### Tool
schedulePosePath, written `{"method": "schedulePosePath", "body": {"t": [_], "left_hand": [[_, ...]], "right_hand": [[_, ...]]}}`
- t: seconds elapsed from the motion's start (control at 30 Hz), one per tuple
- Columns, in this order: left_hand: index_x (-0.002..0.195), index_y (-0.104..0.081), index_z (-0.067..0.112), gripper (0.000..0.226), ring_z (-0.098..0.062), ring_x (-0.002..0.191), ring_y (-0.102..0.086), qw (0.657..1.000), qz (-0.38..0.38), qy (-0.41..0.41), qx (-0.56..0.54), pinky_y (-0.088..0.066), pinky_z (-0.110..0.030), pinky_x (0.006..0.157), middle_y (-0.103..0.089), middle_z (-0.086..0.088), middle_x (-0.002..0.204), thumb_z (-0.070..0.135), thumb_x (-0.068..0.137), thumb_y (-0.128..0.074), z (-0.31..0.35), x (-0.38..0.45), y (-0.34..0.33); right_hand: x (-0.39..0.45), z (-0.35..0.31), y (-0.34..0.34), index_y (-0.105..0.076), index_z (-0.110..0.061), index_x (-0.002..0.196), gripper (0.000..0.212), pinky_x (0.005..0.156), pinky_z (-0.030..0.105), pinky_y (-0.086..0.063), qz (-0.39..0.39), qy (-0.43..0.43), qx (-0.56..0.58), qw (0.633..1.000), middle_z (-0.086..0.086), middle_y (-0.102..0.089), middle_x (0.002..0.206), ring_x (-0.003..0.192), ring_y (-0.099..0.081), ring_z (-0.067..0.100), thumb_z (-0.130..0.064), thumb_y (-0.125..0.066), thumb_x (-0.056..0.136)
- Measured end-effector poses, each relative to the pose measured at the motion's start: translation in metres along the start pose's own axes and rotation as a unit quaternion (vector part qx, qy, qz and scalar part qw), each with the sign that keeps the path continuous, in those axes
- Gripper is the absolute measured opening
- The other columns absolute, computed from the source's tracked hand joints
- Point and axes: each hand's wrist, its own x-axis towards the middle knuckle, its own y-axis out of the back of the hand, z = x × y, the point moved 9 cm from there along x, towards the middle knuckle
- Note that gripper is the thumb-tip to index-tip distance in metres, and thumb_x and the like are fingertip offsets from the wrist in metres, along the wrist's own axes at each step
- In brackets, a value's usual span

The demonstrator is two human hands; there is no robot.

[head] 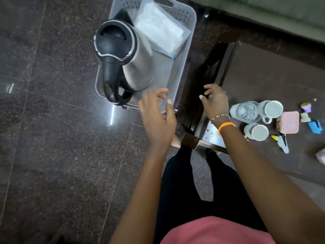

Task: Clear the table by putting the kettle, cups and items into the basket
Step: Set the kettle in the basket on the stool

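Toward the upper middle of the frame, on the dark stone floor, sits the pale perforated basket [190, 20], and the steel kettle [130, 55] already stands inside it at its left side, black handle toward me, with a clear plastic bag [160, 30] lying against the far right wall. So I judge the kettle step done and the cups next. My left hand [158, 117] hovers over the basket's near right corner, fingers spread and loosely bent, gripping nothing. My right hand [215, 101] is at the dark wooden edge of the desk [255, 71] in the centre right of the frame, fingers curled a little — I see nothing in it, though whether the fingertips touch the wood I cannot tell. Further right on the desk wait the things to clear: a clear ribbed glass [245, 111], just beside it a white cup [272, 109], a second white cup [258, 132] below those, a pink box [289, 122], a small purple item [306, 107], a blue piece [315, 126] and some yellow and pale clips [281, 141]. The next move, as I read it, calls for my right hand to swing rightward to the nearest cup, take it by the handle or body, and carry it across to the free floor of the basket at the near right — keeping clear of the glass, which stands close enough to be knocked.
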Motion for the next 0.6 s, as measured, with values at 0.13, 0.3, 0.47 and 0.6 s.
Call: {"method": "schedulePosePath", "body": {"t": [0.13, 0.3, 0.47, 0.6], "left_hand": [[0.109, -0.055, 0.022, 0.029, -0.015, 0.090, -0.049, 0.979, -0.198, 0.047, -0.024, -0.046, -0.033, 0.080, -0.047, 0.023, 0.085, 0.009, 0.083, -0.053, 0.000, -0.043, -0.078], [0.108, -0.056, 0.022, 0.030, -0.019, 0.089, -0.053, 0.947, -0.311, 0.075, -0.005, -0.047, -0.037, 0.083, -0.055, 0.008, 0.088, 0.006, 0.083, -0.053, 0.000, -0.087, -0.137], [0.104, -0.057, 0.024, 0.027, -0.011, 0.082, -0.054, 0.932, -0.349, 0.096, 0.013, -0.048, -0.033, 0.081, -0.054, 0.011, 0.084, 0.007, 0.083, -0.053, 0.003, -0.118, -0.173], [0.105, -0.058, 0.021, 0.027, -0.002, 0.075, -0.051, 0.930, -0.349, 0.112, 0.023, -0.042, -0.023, 0.075, -0.054, 0.010, 0.084, 0.006, 0.083, -0.052, 0.016, -0.138, -0.196]], "right_hand": [[-0.011, 0.061, 0.030, -0.042, -0.010, 0.135, 0.059, 0.105, 0.038, -0.027, -0.009, 0.000, -0.227, 0.974, 0.019, -0.045, 0.131, 0.123, -0.041, 0.036, -0.019, -0.063, 0.081], [-0.009, 0.131, 0.051, -0.023, -0.013, 0.145, 0.081, 0.118, 0.048, -0.015, -0.096, -0.040, -0.338, 0.935, 0.020, -0.023, 0.151, 0.142, -0.019, 0.037, -0.016, -0.069, 0.078], [0.003, 0.145, 0.059, -0.027, -0.020, 0.143, 0.078, 0.114, 0.049, -0.024, -0.118, 0.028, -0.351, 0.928, 0.021, -0.025, 0.149, 0.133, -0.029, 0.044, 0.005, -0.058, 0.076], [0.008, 0.148, 0.063, -0.035, -0.021, 0.138, 0.068, 0.106, 0.047, -0.035, -0.139, 0.063, -0.312, 0.938, 0.019, -0.036, 0.139, 0.119, -0.041, 0.041, 0.001, -0.059, 0.078]]}}
